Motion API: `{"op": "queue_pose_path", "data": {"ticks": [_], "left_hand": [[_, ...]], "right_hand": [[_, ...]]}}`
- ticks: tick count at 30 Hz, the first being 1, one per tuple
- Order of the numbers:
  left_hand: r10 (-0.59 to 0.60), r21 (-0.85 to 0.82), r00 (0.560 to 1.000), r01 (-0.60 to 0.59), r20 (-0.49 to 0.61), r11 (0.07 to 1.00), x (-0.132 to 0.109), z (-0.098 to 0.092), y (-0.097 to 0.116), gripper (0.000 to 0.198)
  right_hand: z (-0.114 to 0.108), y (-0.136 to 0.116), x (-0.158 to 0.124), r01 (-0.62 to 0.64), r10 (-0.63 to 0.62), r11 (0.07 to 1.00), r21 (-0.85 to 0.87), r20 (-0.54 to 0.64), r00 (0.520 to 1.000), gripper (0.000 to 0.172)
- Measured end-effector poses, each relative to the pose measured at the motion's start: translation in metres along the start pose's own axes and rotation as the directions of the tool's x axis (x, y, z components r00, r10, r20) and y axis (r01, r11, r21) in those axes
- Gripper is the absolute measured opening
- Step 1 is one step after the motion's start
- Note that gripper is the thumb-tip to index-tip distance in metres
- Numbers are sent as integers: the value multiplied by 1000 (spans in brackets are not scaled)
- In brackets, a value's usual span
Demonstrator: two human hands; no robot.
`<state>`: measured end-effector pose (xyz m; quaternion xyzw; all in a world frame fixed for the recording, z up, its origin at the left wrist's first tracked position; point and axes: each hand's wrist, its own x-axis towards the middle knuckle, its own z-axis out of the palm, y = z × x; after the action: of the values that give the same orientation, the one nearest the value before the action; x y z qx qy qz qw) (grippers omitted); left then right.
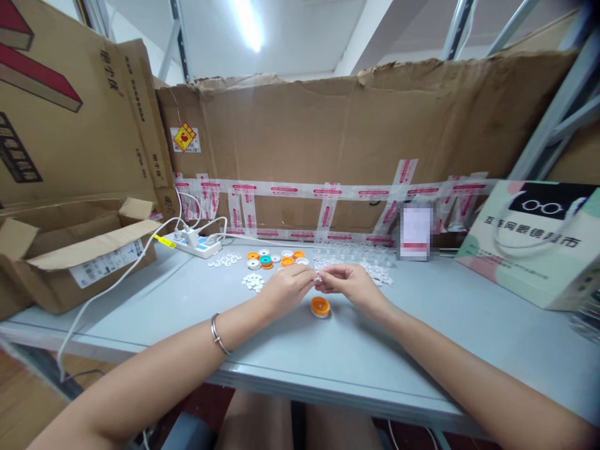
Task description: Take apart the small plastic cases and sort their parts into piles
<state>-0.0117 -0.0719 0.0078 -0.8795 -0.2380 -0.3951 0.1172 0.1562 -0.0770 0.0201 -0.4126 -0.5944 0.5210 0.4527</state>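
My left hand and my right hand meet above the table, fingertips pinched together. Between them sits a small whitish piece, mostly covered by the fingers, so its kind is unclear. Just below the hands, an orange round cup-like part with a white base rests on the table. Behind my left hand stand several orange, white and teal round parts. Small white discs lie in a pile left of that hand. Beyond my right hand are small white pieces and clear plastic parts.
A power strip with white cables lies at the back left, beside an opened cardboard box. More white discs are near it. A pale gift bag stands at the right. Tall cardboard walls the rear edge.
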Motion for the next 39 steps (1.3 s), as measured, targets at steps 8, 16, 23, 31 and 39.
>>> {"op": "queue_pose_path", "data": {"ticks": [8,16,23,31,39], "left_hand": [[-141,-129,985,128,-95,983,3,-6,-2,23],[-178,-163,981,164,-72,973,3,-8,-1,23],[-183,-167,982,174,-43,971,1,-8,-2,23],[-188,-162,981,177,-55,971,2,-7,-2,21],[-270,-299,961,244,-50,923,0,-3,2,17]], "right_hand": [[-35,4,19,70,-114,984,-165,-272,956,20],[-53,32,37,49,-135,925,-377,-208,969,18],[-67,19,33,26,-140,875,-484,-201,970,14],[-72,15,32,-19,-71,902,-432,-191,979,18],[-48,-6,15,175,-214,906,-385,-59,975,31]]}}
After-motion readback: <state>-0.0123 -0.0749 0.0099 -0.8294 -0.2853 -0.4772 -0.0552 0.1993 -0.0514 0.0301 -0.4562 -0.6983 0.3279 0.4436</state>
